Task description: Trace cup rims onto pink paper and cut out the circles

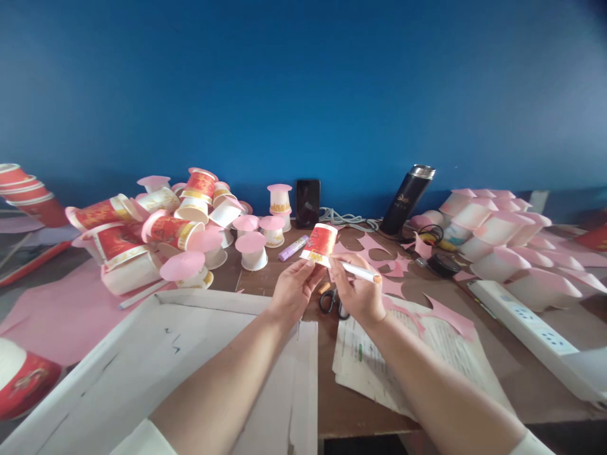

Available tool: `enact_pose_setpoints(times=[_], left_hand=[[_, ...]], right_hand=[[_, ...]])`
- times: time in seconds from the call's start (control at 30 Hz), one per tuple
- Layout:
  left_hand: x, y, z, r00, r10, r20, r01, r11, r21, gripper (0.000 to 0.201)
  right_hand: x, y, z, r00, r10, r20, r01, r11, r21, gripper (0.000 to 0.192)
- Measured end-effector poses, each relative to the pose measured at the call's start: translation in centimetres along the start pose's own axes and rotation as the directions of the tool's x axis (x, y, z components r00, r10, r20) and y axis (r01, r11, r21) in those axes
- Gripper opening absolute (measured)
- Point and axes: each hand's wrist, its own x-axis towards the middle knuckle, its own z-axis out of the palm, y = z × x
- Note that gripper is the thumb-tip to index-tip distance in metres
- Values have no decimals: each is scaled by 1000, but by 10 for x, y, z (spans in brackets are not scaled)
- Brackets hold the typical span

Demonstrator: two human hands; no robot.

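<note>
My left hand (293,291) holds a red and white paper cup (320,243) by its rim, tilted with its base pointing away from me. My right hand (359,292) grips a white pen (361,272) with an orange end, and its fingers touch the cup's rim. Both hands hover above the brown table (478,328). Black-handled scissors (331,301) lie on the table just under my right hand.
A heap of red cups and pink-capped white cups (161,230) fills the left. More pink-capped cups (502,230) stand at the right, by a white power strip (531,328). A black flask (406,199), a phone (307,202), a purple glue stick (293,248), pink paper scraps (379,253) and a white cardboard tray (156,354) surround the hands.
</note>
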Motion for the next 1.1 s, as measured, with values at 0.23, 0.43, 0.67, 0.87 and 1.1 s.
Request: enact_pose_setpoints(times=[0.23,0.43,0.67,0.87,1.1], left_hand=[[-1,1,1,1000,-15,-18,15,1000,0,6],[0,1,0,1000,-13,-26,12,1000,-19,5],[2,1,-1,999,-9,-38,8,1000,-30,7],[2,1,-2,1000,-7,-31,6,1000,-15,8],[1,1,-2,1000,-8,-20,7,1000,-14,9]], right_hand=[[0,-2,-1,999,-11,-47,9,999,-38,12],[0,-4,-1,1000,21,-7,-22,1000,-22,13],[0,-3,-2,1000,13,3,-13,999,-38,15],[0,0,-1,999,18,-43,-21,998,-57,15],[0,0,-1,999,7,-52,-8,999,-34,14]])
